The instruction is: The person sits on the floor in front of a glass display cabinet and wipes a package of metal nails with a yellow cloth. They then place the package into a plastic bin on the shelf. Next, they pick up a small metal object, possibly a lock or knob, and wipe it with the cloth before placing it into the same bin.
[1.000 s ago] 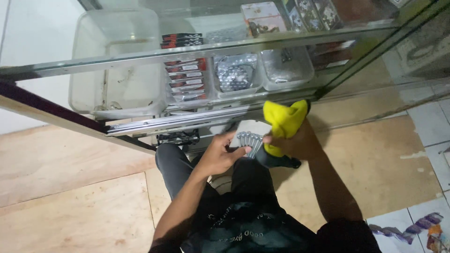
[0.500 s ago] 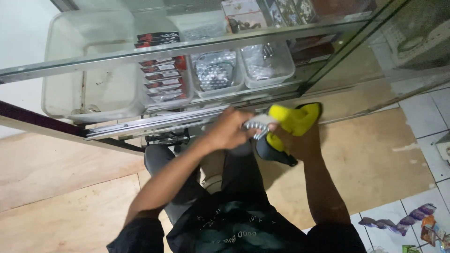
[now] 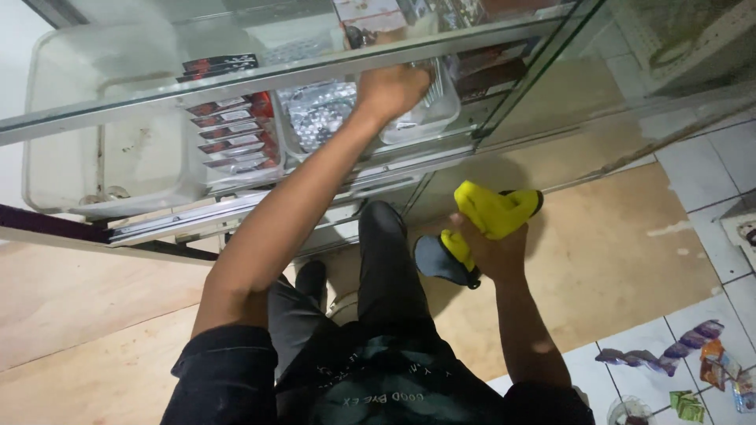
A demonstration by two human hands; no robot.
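Our left hand (image 3: 391,90) reaches into the clear tub (image 3: 429,118) on the cabinet shelf, fingers curled over foil packs we cannot see clearly; a snag might tip it. Our right hand (image 3: 488,252) clenches the yellow cloth (image 3: 492,208).

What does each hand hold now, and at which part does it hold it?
The right hand grips a yellow cloth at its bunched lower part. The left hand reaches into a clear plastic tub on the shelf; what it holds cannot be told.

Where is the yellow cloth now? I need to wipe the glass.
The yellow cloth is bunched in the right hand, low at centre-right above the wooden floor.
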